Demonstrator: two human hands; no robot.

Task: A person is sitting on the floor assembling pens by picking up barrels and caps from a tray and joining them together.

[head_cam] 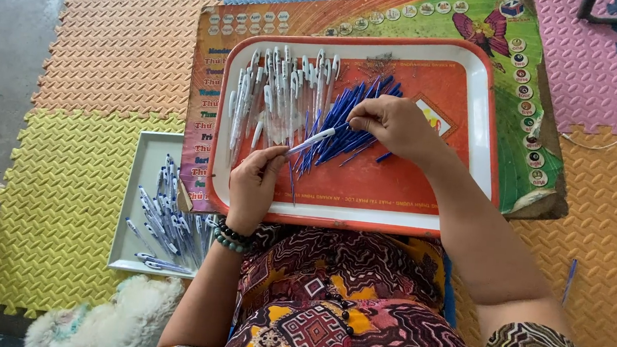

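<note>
Pen barrel (310,142), white and slim, sits pinched between the thumb and fingers of the left hand (255,183), held at a slant just above the orange tray (398,186). The right hand (392,125) rests on the heap of blue refills (347,128) in the middle of that tray, fingers curled down and closed narrowly on the refills, apparently picking one out. Beside the refills, toward the tray's left end, lies a pile of white barrels (279,91). The step in hand looks like pen assembly: one barrel up, one refill being chosen. The next move would call for lining a thin refill up with the barrel's open end, which needs a steady pinch on both. Left of the orange tray, a white tray (139,172) on the foam mat (102,48) holds finished pens (168,220).
</note>
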